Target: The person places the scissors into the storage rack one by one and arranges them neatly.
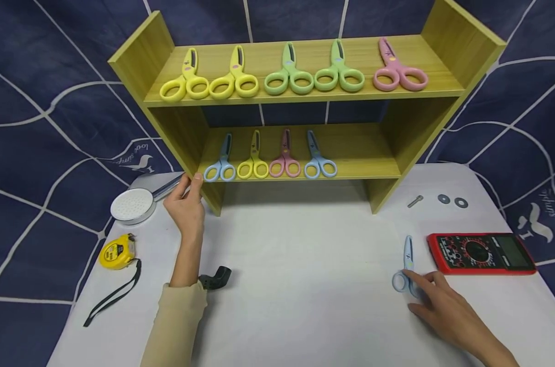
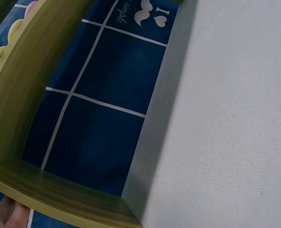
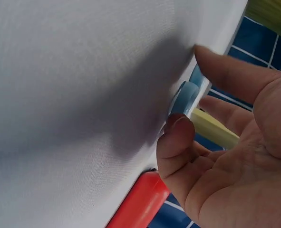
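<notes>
Light blue scissors (image 1: 408,252) lie on the white table at the right, blades pointing away from me. My right hand (image 1: 444,311) is over their handle, thumb and fingers spread apart around the loops; the right wrist view shows a fingertip (image 3: 178,126) against the blue handle (image 3: 184,97). My left hand (image 1: 187,204) is up at the left side panel of a wooden shelf (image 1: 350,173), fingertips right at its front edge. In the left wrist view its fingers (image 2: 7,213) show outside the panel, partly hidden by it.
Yellow, green, pink and blue scissors line both shelf boards. At right lie a red multimeter (image 1: 481,253), a bolt (image 1: 415,201) and washers (image 1: 461,203). A shower head (image 1: 132,205), a tape measure (image 1: 117,252) and a black curved piece (image 1: 216,278) lie at left.
</notes>
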`<state>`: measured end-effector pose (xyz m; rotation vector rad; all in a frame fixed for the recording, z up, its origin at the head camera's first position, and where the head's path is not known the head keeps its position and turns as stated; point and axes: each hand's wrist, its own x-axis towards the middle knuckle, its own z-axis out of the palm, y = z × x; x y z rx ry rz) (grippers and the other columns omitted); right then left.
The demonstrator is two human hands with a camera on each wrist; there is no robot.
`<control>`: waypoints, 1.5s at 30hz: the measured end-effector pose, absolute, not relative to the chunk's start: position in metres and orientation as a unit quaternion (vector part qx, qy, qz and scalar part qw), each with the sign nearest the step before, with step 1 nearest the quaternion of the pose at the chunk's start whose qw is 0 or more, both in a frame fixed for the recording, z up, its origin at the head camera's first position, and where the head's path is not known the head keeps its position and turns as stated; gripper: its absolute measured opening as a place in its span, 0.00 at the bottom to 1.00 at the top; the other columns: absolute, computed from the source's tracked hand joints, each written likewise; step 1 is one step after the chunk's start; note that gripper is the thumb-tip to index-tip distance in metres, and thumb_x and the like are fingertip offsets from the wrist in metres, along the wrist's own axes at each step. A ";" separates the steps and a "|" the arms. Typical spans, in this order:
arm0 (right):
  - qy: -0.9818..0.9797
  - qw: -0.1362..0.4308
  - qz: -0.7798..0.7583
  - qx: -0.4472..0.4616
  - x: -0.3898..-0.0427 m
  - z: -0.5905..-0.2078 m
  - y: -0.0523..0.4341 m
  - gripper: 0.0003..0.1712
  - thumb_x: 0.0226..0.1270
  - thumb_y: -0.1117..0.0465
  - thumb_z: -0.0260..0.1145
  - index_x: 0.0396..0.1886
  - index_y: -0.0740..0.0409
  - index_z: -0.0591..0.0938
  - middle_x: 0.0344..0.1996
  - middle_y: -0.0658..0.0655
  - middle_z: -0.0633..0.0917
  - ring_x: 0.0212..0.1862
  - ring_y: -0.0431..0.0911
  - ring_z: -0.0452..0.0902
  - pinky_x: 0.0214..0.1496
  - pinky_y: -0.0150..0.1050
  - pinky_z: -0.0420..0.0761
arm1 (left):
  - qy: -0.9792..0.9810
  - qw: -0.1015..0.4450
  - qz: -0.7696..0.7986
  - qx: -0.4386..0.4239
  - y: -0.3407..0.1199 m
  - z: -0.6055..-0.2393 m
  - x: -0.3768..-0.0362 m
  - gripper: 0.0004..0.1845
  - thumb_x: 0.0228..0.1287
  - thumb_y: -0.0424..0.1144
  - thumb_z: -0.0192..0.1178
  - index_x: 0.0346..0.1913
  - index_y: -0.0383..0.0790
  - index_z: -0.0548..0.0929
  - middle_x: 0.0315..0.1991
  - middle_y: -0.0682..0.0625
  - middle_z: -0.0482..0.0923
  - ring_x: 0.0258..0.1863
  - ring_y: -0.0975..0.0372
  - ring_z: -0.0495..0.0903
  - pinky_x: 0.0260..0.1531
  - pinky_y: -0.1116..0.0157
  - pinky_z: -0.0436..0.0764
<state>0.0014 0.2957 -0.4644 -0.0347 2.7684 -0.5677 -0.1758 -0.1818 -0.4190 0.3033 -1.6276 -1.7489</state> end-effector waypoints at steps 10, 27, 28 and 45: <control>0.977 0.128 -0.164 -0.041 -0.004 -0.464 0.292 0.36 0.53 0.67 0.74 0.65 0.61 0.75 0.39 0.59 0.76 0.29 0.45 0.68 0.26 0.37 0.70 | -0.634 0.359 -0.674 0.122 -0.180 -0.417 -0.176 0.13 0.62 0.35 0.69 0.50 0.39 0.87 0.41 0.46 0.86 0.30 0.59 0.86 0.29 0.72 0.82; 0.974 -0.002 -0.175 -0.145 -0.010 -0.457 0.269 0.34 0.42 0.61 0.78 0.55 0.49 0.81 0.33 0.48 0.76 0.25 0.36 0.65 0.22 0.31 0.66 | -0.632 0.371 -0.673 0.102 -0.181 -0.418 -0.176 0.14 0.62 0.33 0.68 0.50 0.38 0.87 0.42 0.43 0.86 0.31 0.55 0.87 0.29 0.71 0.83; 0.969 -0.036 -0.180 -0.165 -0.011 -0.455 0.267 0.35 0.41 0.61 0.78 0.55 0.49 0.81 0.33 0.47 0.77 0.25 0.35 0.65 0.22 0.30 0.67 | -0.632 0.371 -0.673 0.103 -0.181 -0.419 -0.176 0.13 0.62 0.34 0.68 0.50 0.38 0.87 0.42 0.43 0.86 0.31 0.55 0.87 0.29 0.71 0.83; 0.927 -0.158 -0.176 -0.293 -0.090 -0.359 0.214 0.29 0.50 0.62 0.68 0.56 0.51 0.81 0.32 0.53 0.77 0.21 0.38 0.61 0.18 0.33 0.64 | -0.635 0.370 -0.669 0.108 -0.182 -0.420 -0.177 0.13 0.62 0.34 0.68 0.49 0.38 0.88 0.42 0.45 0.86 0.32 0.52 0.86 0.27 0.70 0.81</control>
